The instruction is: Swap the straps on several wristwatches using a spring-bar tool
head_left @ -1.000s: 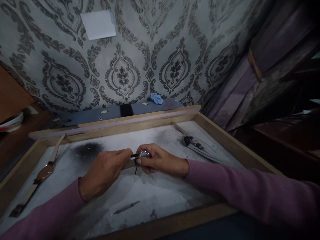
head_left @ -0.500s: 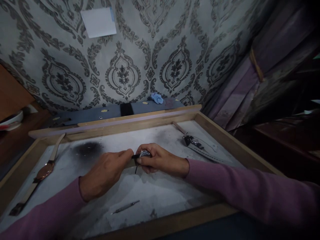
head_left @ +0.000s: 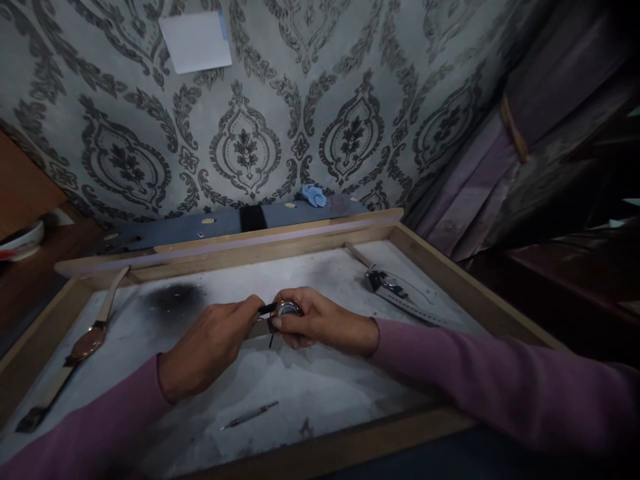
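My right hand (head_left: 313,317) is closed around a small round watch (head_left: 289,308), its face tilted up near the middle of the tray. From the left, my left hand (head_left: 215,343) pinches a watch strap (head_left: 267,309), dark on top, beside the watch case; whether the strap is joined to the case I cannot tell. A thin dark piece (head_left: 271,341) points down below the watch. On the tray floor in front of my hands lies a slim metal spring bar tool (head_left: 250,415).
A shallow wooden tray (head_left: 280,246) with a pale, stained floor surrounds my hands. A watch with a brown face (head_left: 87,343) lies at left, another watch (head_left: 393,285) with straps at right. Behind the tray are a blue crumpled cloth (head_left: 314,195) and patterned wall.
My left hand has shifted slightly left, away from the watch, and more of the strap shows between the hands. My right hand keeps its hold on the watch.
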A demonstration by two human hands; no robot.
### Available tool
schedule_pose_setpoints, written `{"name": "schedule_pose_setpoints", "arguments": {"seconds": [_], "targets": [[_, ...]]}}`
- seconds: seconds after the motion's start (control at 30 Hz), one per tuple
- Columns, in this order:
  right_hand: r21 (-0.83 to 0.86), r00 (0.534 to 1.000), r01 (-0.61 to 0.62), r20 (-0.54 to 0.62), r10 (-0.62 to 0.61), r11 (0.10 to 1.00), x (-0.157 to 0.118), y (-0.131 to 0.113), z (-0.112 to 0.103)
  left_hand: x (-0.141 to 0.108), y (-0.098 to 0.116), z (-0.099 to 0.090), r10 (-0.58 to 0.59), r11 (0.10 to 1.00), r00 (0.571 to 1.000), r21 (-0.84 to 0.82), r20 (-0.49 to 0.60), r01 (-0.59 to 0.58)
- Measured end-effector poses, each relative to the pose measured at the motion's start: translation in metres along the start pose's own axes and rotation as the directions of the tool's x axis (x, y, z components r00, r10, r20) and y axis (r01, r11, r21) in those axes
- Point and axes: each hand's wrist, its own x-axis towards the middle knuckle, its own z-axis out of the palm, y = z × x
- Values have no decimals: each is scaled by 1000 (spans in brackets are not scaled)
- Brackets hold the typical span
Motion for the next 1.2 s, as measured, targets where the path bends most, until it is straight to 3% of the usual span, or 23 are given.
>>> {"name": "schedule_pose_setpoints", "arguments": {"seconds": [0.27, 0.43, 0.67, 1.2], "targets": [[37, 1000, 9, 12, -9, 999, 0, 1, -1, 2, 1, 0, 101, 994, 993, 38, -64, -99], [78, 1000, 8, -8, -8, 997, 2, 2, -1, 2, 1, -1, 100, 994, 995, 55, -25, -99], [59, 1000, 6, -2, -6, 998, 1, 2, -1, 2, 2, 1, 69, 997, 994, 24, -89, -67], [68, 1000, 22, -18, -21, 997, 2, 6, -2, 2, -1, -2, 82, 996, 997, 48, -17, -81]]}}
